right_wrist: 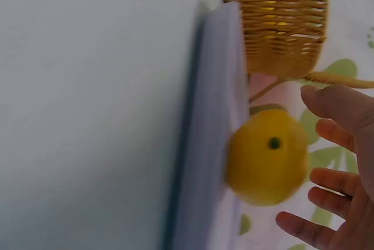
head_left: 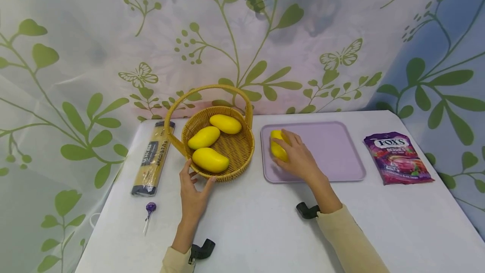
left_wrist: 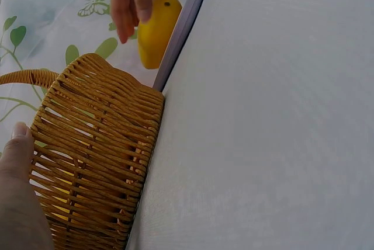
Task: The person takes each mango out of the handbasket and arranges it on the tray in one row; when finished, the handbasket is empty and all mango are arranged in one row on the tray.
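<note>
A yellow mango point(head_left: 278, 145) lies on the left part of the lilac tray point(head_left: 322, 151). Over it is my right hand point(head_left: 299, 157); in the right wrist view the fingers are spread, with a gap between them and the mango point(right_wrist: 267, 158). My left hand point(head_left: 195, 197) touches the near left side of a wicker basket point(head_left: 242, 165), thumb and forefinger apart. The left wrist view shows the thumb point(left_wrist: 20, 162) against the outer weave point(left_wrist: 99, 156); the other fingers are hidden there. Inside the basket are three mangoes point(head_left: 210, 160).
Left of the basket lies a pack of spaghetti point(head_left: 153, 159), with a purple lollipop point(head_left: 150, 207) nearer the front. A purple Fox's candy bag point(head_left: 398, 159) is right of the tray. The basket's tall handle point(head_left: 208, 87) arches upward before the patterned curtain point(head_left: 242, 33).
</note>
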Tool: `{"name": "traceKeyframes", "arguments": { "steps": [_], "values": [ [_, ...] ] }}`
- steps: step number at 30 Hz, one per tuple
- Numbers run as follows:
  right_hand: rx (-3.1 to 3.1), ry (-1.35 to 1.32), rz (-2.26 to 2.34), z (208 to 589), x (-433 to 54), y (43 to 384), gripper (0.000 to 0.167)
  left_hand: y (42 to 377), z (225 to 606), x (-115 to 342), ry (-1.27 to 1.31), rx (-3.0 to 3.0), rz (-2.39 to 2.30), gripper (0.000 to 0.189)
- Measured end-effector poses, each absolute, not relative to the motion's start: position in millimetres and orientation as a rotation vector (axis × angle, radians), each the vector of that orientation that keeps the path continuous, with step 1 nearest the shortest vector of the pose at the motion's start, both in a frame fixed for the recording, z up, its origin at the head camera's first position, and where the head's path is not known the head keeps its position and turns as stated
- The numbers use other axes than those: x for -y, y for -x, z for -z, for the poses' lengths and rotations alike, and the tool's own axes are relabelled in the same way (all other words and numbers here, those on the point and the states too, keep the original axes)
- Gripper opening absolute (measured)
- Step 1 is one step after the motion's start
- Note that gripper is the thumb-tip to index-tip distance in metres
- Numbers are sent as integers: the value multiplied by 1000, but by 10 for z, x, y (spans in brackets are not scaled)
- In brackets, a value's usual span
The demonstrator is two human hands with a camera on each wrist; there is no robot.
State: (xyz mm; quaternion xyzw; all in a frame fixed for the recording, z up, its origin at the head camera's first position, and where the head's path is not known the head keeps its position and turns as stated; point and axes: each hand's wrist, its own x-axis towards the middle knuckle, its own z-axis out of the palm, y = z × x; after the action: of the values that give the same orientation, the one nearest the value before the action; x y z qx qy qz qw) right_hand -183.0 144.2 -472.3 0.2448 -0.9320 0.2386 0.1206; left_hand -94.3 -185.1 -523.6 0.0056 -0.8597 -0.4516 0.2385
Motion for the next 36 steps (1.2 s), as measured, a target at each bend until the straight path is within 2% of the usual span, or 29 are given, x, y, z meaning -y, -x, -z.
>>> {"name": "traceKeyframes", "arguments": {
  "steps": [7, 15, 27, 36],
  "values": [
    [2618, -838, -751, 4352, -1309, 1761, 58, 944, 5226, 1849, -21, 2357, 1237, 90],
    [2569, -1079, -818, 3991, -907, 1776, 61, 932, 5237, 1865, -7, 2342, 1248, 90],
    [2673, -1454, -927, 4290, -212, 2063, 67, 939, 5251, 1867, 12, 2349, 1235, 90],
    [2788, -1557, -876, 4459, 88, 2166, 74, 955, 5256, 1877, -6, 2358, 1237, 91]
  ]
}}
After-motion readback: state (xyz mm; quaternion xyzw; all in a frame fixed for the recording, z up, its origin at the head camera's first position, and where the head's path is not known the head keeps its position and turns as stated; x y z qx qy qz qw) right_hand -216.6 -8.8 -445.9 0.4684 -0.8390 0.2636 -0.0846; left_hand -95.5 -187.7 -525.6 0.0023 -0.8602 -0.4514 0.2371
